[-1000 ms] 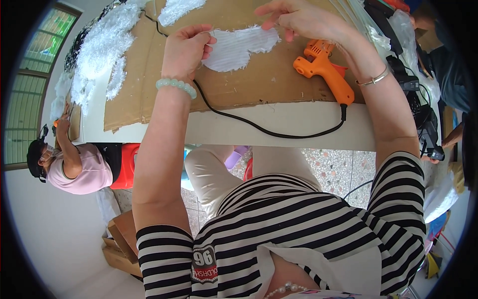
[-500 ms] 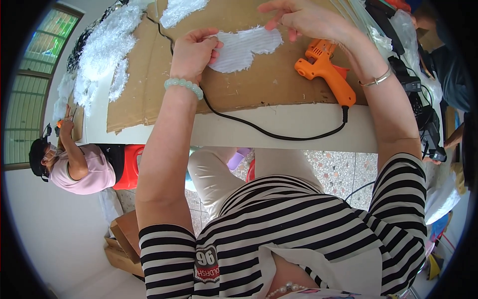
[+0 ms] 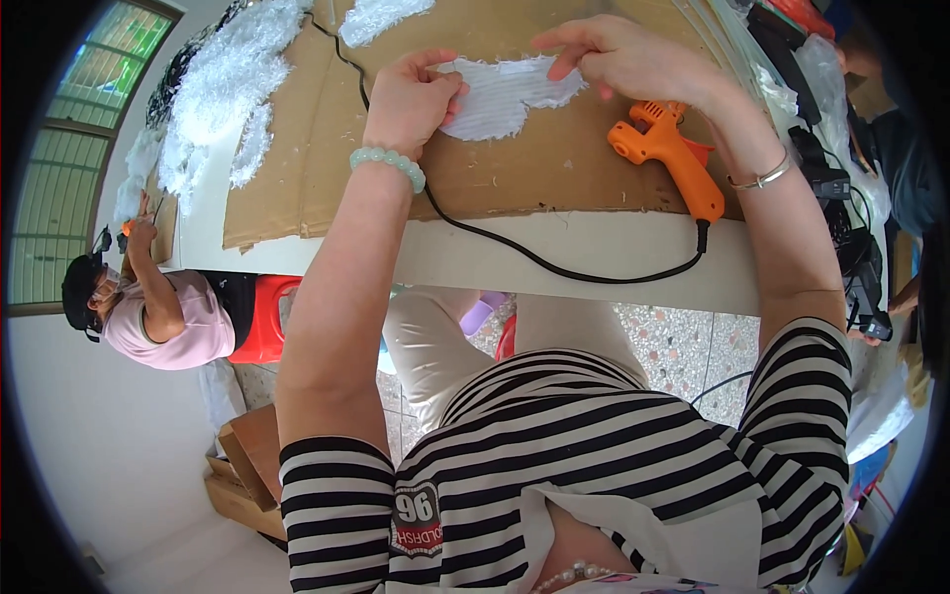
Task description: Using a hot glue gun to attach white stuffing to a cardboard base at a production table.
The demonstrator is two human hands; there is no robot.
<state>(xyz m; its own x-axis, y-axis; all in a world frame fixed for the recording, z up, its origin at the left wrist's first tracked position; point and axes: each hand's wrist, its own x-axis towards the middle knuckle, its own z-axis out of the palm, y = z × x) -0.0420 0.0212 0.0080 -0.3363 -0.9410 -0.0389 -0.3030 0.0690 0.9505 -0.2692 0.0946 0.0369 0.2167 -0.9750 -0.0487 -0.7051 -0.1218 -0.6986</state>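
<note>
Head view: irregular white ribbed cloth piece with frayed edges (image 3: pixel 510 99) lies on a flat brown cardboard sheet (image 3: pixel 336 168), between the two hands. Left hand (image 3: pixel 411 104), pale green bead bracelet (image 3: pixel 388 161) on its wrist, is at the cloth's left edge, fingers curled; can't tell if they're clamped on it. Right hand (image 3: pixel 633 64), silver-coloured bangle (image 3: pixel 762 178) on its wrist, is over the cloth's upper right end, fingers spread apart, nothing gripped; fingertip contact unclear. Orange plastic glue gun (image 3: pixel 678 158) lies on the cardboard, right of the cloth, near the right forearm. Its black cord (image 3: pixel 564 272) runs along the white table's front strip (image 3: pixel 495 255), then passes behind the left wrist. Shaggy white fibre pile (image 3: pixel 218 99) sits on the far left.
</note>
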